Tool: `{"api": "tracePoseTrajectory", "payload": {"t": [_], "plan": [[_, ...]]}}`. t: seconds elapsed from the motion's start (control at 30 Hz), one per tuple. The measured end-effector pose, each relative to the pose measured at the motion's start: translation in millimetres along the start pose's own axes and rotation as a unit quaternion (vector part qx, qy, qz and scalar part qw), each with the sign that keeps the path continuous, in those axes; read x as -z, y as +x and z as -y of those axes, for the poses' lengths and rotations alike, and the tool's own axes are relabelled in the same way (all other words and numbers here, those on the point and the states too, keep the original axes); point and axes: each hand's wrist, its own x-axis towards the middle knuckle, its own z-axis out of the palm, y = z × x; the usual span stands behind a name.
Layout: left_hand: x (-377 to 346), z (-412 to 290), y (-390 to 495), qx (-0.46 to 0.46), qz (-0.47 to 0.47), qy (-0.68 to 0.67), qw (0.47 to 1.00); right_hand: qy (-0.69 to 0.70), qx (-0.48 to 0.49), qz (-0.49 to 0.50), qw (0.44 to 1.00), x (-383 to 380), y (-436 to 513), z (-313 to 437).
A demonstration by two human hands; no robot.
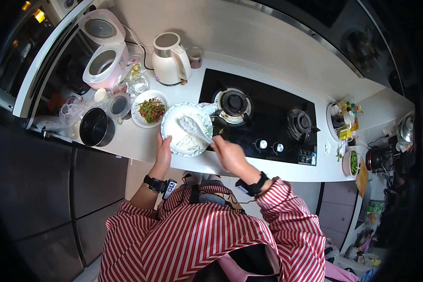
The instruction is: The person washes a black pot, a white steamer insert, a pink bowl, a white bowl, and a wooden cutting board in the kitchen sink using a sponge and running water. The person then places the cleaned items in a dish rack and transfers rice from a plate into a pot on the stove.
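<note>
My left hand [164, 151] grips the near left rim of a round patterned bowl [166, 128], with the thumb over its edge. White food, apparently cooked rice [176, 131], lies inside. In my right hand [229, 155] is the handle of a pale rice paddle [196, 133]; its head is over the bowl's middle and looks slightly blurred. Whether the paddle touches the food I cannot tell. Just left of the bowl, a white plate [136, 118] bears chopped green and red peppers [151, 110].
A black inner pot [98, 127] stands near the counter's front edge, below an open pink rice cooker [105, 67]. A white kettle [169, 63] is behind the plate. The black gas hob [268, 116] lies to the right, beyond it a bowl of green peppers [349, 164].
</note>
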Motion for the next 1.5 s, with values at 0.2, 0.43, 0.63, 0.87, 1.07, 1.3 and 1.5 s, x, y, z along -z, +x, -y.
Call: {"api": "tracePoseTrajectory", "payload": {"t": [0.2,0.43,0.63,0.87,1.07,1.3,1.5], "plan": [[-16,3,12,-0.036,0.014,0.035,0.999,-0.206,0.161,-0.134,0.956,45,20,-41],[-47,14,20,-0.049,-0.023,-0.009,0.998,-0.098,0.071,-0.032,0.992,35,20,-71],[-58,27,29,-0.043,-0.044,-0.035,0.997,0.006,-0.012,0.025,1.000,29,12,-87],[-71,36,42,-0.064,-0.070,0.033,0.995,0.024,-0.039,0.046,0.998,20,8,-98],[-83,43,50,-0.172,-0.082,0.230,0.954,-0.047,0.022,-0.024,0.998,13,8,-107],[-86,60,58,-0.276,-0.064,0.320,0.904,-0.126,0.060,-0.039,0.989,11,-4,-125],[-78,68,66,-0.341,-0.065,0.365,0.864,-0.161,0.072,-0.030,0.984,16,-23,-132]]}}
